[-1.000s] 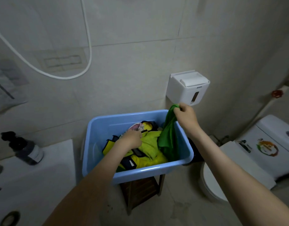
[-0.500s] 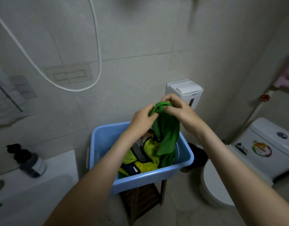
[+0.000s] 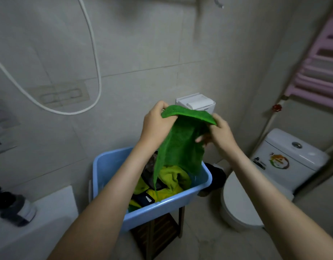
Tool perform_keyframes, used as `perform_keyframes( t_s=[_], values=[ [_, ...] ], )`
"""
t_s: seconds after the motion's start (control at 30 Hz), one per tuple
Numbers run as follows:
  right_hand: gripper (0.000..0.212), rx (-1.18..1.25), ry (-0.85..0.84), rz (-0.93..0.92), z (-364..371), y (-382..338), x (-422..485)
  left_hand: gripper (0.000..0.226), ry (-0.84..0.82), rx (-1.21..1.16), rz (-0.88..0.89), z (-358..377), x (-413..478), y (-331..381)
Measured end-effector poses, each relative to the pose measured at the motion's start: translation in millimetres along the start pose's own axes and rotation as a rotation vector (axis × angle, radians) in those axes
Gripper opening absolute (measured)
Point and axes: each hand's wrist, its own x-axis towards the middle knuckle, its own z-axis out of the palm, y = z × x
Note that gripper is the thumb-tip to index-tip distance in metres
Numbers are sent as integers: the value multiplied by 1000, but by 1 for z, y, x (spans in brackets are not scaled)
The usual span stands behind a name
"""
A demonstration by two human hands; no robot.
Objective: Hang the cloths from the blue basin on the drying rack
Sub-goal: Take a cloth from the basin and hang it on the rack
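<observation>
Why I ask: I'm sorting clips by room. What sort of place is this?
Most likely a home bathroom: a white toilet stands at right, a shower hose loops across the tiled wall, and a white paper holder is mounted on it.

Both bare forearms are in view, raised and converging toward centre frame. Left forearm enters from 7 o'clock and runs up toward 1 o'clock, wrist about straight. Left grip (image 3: 156,124) shows the back of the hand, fingers curled over the top edge of the green cloth (image 3: 180,147), pinching its left corner. Right forearm enters from 5 o'clock and runs up toward 11 o'clock. Right grip (image 3: 221,131) sits at 3 o'clock of the left grip, slightly lower, back of hand to camera, fingers curled on the cloth's right corner, a fingertip showing at its 8 o'clock. Grips are apart, with the cloth edge spanning between them.
</observation>
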Motion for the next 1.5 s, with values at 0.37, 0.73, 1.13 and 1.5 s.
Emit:
perform_keyframes(
  t_s=[0.37, 0.73, 1.13, 1.5],
  values=[
    [23, 80, 411, -245, -27, -51, -53, 19, -353, -272, -21, 16, -16, 24],
    [29, -29, 722, -91, -106, -31, -178, 13, -770, -327, 20, 88, -91, 66],
    [13, -129, 1125, 53, -198, -26, -414, 21, -1352, -364, 198, 154, -271, 167],
    [26, -263, 1453, 245, -214, -17, -641, 14, -1795, -301, 285, 174, -462, 218]
  ],
)
